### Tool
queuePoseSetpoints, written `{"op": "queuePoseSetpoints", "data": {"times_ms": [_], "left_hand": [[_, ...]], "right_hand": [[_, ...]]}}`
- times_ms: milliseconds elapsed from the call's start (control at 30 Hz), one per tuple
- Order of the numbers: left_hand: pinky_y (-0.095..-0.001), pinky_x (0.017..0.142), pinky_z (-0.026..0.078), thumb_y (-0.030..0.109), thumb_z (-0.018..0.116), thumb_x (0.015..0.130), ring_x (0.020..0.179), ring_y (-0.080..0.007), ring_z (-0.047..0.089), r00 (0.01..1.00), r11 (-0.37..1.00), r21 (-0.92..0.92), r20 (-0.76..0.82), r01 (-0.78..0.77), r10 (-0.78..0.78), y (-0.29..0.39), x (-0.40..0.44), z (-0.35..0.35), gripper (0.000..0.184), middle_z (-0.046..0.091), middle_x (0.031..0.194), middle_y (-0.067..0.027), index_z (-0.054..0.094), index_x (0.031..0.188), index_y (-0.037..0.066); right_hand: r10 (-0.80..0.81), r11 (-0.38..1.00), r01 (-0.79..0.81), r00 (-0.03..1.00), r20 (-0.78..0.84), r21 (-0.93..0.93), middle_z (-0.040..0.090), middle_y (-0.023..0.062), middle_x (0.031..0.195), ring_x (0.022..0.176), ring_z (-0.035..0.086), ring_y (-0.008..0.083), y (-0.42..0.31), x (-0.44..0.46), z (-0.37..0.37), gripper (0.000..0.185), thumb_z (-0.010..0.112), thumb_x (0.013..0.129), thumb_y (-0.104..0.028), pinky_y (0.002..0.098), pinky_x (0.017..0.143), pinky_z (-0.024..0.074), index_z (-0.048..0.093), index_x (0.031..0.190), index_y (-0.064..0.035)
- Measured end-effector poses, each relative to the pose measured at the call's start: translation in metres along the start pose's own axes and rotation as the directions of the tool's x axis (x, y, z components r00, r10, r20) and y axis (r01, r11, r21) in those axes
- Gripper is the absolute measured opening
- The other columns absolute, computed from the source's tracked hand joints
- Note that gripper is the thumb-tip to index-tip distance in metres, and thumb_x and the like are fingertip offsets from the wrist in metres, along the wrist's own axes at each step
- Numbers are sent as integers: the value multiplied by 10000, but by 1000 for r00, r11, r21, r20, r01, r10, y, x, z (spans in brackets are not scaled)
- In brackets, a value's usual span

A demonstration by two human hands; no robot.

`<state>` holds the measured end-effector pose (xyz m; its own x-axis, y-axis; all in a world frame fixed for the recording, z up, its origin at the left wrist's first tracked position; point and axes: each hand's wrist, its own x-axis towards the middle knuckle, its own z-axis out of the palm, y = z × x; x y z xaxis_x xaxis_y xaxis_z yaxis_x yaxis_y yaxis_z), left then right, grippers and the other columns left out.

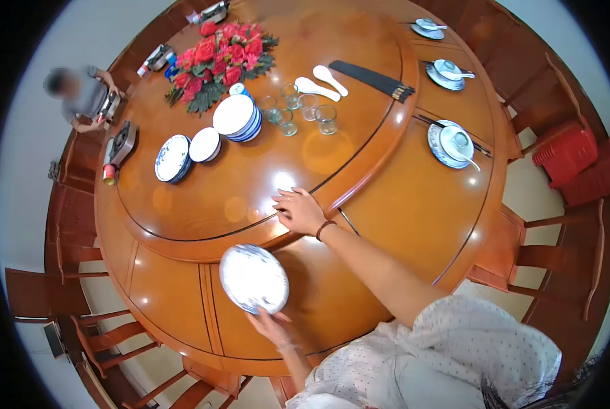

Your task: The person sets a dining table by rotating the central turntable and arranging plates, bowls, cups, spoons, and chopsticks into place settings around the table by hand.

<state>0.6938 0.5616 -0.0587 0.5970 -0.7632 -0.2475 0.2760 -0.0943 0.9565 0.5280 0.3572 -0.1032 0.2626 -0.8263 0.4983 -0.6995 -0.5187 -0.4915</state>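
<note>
My left hand (272, 328) grips the near edge of a white plate (253, 278) with a blue pattern, its thumb on the rim. The plate is tilted above the front of the round wooden table. On the edge of the raised turntable (237, 235), my right hand (299, 210) lies palm down with its fingers stretched out, holding nothing. Farther in on the turntable are a stack of blue-patterned plates (173, 158), a stack of small bowls (205, 144) and a taller stack of bowls (235, 116).
Several glasses (308, 106), two white spoons (317, 89) and black chopsticks (366, 77) lie beyond. Red flowers (223, 54) stand farther back. Place settings (455, 143) line the right side. Wooden chairs (550, 259) surround the table. Another person (90, 99) handles a portable stove at the far left.
</note>
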Motion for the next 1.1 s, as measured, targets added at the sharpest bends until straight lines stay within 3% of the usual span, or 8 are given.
{"op": "queuePoseSetpoints", "data": {"times_ms": [67, 100, 267, 433, 467, 700, 733, 1100], "left_hand": [[-268, 330, 366, 191, 454, 913, 360, -146, 436, 993, 992, 75, 43, 104, -108, -28, -49, -26, 559, 572, 799, -164, 151, 1368, 76], [-270, 334, 386, 182, 455, 912, 363, -149, 454, 979, 986, 48, 120, 161, -166, -44, -88, -33, 557, 576, 783, -156, 149, 1367, 83], [-275, 353, 426, 174, 431, 921, 393, -165, 508, 922, 978, 65, 326, 198, -209, -69, -130, -13, 560, 563, 662, -144, 97, 1360, 75], [-249, 341, 401, 152, 412, 926, 380, -149, 489, 824, 992, 62, 552, 110, -126, -110, -110, 50, 497, 549, 636, -129, 142, 1331, 54], [-245, 335, 406, 156, 406, 928, 373, -146, 491, 790, 994, 45, 603, 100, -107, -115, -104, 66, 452, 550, 623, -129, 178, 1303, 48], [-232, 323, 435, 131, 359, 932, 409, -166, 550, 725, 988, 123, 672, 92, -151, -140, -90, 135, 407, 567, 644, -150, 168, 1282, 52], [-229, 324, 433, 134, 363, 933, 413, -162, 549, 741, 992, 108, 660, 70, -124, -139, -90, 139, 375, 574, 653, -152, 200, 1259, 48], [-230, 319, 410, 131, 352, 933, 414, -145, 546, 762, 950, 306, 600, 62, -243, -127, -100, 120, 406, 572, 603, -121, 171, 1292, 75]], "right_hand": [[349, 811, -431, 899, 263, 395, 636, 88, 864, 824, 591, 207, -5, 0, -20, 226, 542, 811, -192, 308, 768, 447, 624, 919, -11], [381, 557, -372, 909, 170, 743, 637, 83, 767, 668, 588, 163, 2, -35, -19, 261, 538, 836, -250, 281, 612, 457, 594, 935, -15], [446, 607, -569, 822, 356, 555, 613, 89, 722, 613, 566, 157, -1, -180, -108, 278, 465, 898, -261, 294, 571, 443, 594, 975, -27], [628, 584, -694, 715, 307, 422, 613, 62, 724, 600, 571, 115, -8, -240, -166, 336, 469, 904, -213, 255, 575, 473, 484, 1181, -23], [576, 690, -595, 796, 187, 412, 596, 74, 689, 564, 563, 119, 2, -249, -159, 407, 489, 893, -187, 258, 546, 470, 399, 1257, -31], [789, 533, -726, 612, 56, 434, 592, 169, 707, 520, 571, 222, 36, -241, -150, 473, 485, 878, -169, 329, 516, 463, 322, 1299, -27], [749, 622, -691, 663, -21, 367, 579, 99, 612, 461, 534, 139, 52, -247, -136, 481, 475, 884, -154, 276, 459, 445, 304, 1316, -27], [803, 533, -734, 595, 22, 421, 595, 123, 586, 468, 567, 165, 36, -265, -128, 423, 488, 876, -172, 290, 465, 456, 380, 1243, 9]]}}
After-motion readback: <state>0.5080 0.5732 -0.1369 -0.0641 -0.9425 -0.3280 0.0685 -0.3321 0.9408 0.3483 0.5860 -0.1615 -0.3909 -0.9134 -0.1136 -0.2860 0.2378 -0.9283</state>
